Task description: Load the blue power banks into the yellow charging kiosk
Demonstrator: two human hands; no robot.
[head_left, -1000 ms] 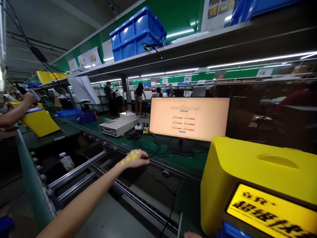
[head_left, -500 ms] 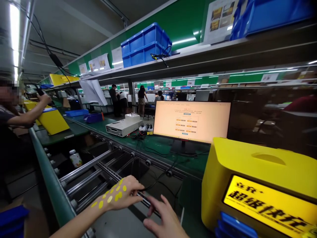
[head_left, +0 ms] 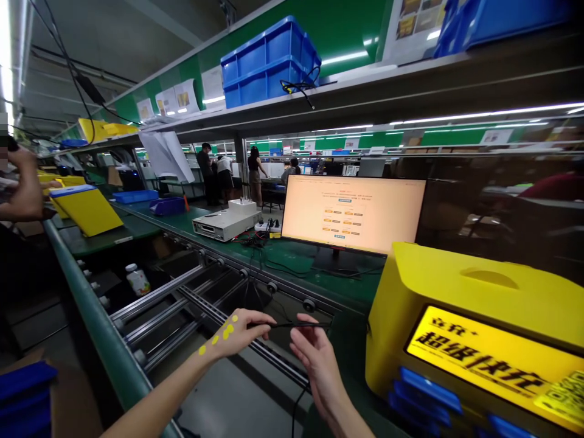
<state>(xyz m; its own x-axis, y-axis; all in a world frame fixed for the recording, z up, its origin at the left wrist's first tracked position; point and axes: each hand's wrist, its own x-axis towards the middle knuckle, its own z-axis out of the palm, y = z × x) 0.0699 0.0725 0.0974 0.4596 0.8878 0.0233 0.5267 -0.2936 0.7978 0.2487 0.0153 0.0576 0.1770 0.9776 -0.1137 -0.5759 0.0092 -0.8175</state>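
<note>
My left hand (head_left: 239, 331), with yellow dots on its back, pinches one end of a thin black cable (head_left: 292, 325) stretched level in front of me. My right hand (head_left: 317, 359) holds the same cable a little to the right, its fingers curled round it, and the cable hangs down below that hand. Both hands are above the conveyor rails (head_left: 182, 304), just left of a big yellow box (head_left: 474, 328) with black lettering and blue slots.
A lit monitor (head_left: 353, 213) stands on the green bench behind, with a white instrument (head_left: 223, 224) and tangled wires to its left. Blue crates (head_left: 269, 61) sit on the shelf above. Another person's hand (head_left: 22, 188) shows at far left by a yellow case (head_left: 86, 210). A bottle (head_left: 137, 280) stands below the rails.
My left hand has drawn back from the bench towards me with the cable. My right hand has come up from the bottom edge and taken hold of the cable too.
</note>
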